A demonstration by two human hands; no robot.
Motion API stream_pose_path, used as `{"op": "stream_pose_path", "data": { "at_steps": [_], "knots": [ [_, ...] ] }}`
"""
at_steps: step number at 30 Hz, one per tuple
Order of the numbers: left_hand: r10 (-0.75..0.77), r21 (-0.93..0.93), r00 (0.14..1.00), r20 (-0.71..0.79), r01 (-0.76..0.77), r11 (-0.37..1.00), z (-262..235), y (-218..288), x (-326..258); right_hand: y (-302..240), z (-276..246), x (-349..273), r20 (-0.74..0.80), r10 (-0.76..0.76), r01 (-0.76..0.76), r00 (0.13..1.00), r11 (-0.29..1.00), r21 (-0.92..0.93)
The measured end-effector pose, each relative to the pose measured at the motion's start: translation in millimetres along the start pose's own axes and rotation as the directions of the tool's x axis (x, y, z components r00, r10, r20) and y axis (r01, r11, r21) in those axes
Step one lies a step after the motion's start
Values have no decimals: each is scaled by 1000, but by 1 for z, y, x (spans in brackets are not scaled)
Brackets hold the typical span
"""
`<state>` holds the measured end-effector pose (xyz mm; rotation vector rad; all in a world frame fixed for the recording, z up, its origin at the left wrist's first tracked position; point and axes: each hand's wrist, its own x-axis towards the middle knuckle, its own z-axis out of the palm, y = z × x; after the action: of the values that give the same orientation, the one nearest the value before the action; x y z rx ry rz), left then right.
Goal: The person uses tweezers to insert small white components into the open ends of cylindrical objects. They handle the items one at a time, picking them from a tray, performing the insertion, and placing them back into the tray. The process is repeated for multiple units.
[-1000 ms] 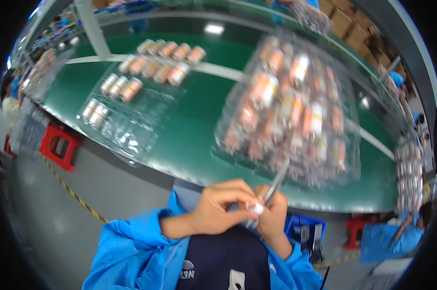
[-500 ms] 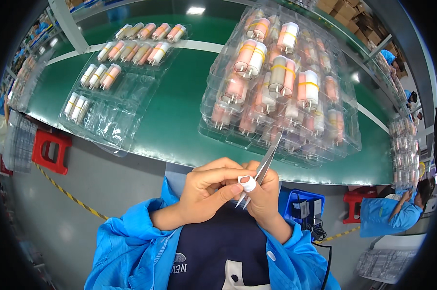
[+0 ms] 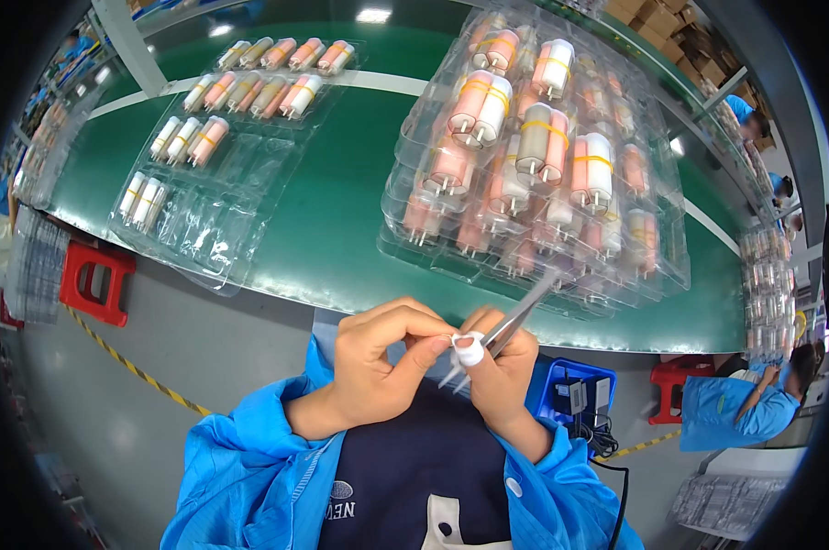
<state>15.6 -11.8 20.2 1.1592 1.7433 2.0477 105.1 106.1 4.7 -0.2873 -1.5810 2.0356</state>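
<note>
Above my lap, at the table's near edge, my two hands meet. Metal tweezers [image 3: 522,314] are gripped in my right hand [image 3: 506,385], tips pointing toward my body and the blunt end toward the stacked trays. A white tape-like wrap [image 3: 468,352] circles my right thumb, its tip bare. My left hand [image 3: 378,357] pinches the edge of this wrap between thumb and forefinger. Beyond the hands stands a stack of clear plastic trays [image 3: 405,234], holding pink, white and grey rounded pieces with metal pins and yellow bands.
On the green table [image 3: 332,211], another clear tray [image 3: 222,225] to the left holds several similar pieces in its far and left compartments. A blue bin [image 3: 550,378] with black adapters and cables is beside my right arm. Red stools [image 3: 96,282] stand left and right; a co-worker [image 3: 740,403] sits at right.
My left fingers have drawn slightly left at the wrap's edge. The tweezers have swung, their blunt end moving right and nearer, and they look blurred.
</note>
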Motion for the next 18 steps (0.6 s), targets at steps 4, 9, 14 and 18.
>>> {"op": "stream_pose_path", "data": {
  "at_steps": [4,9,14,18],
  "knots": [
    [100,-30,995,-28,-101,994,3,-4,2,0,-5,0,215,205,-258,955,930,261],
    [160,44,986,-37,-158,986,4,-12,4,-1,-12,-1,401,315,-462,860,813,353],
    [241,76,970,-36,-238,968,3,-18,4,-5,-22,3,540,378,-576,752,775,260],
    [272,77,962,-18,-270,960,3,-20,5,-2,-24,1,554,347,-580,757,748,323]
  ]
}}
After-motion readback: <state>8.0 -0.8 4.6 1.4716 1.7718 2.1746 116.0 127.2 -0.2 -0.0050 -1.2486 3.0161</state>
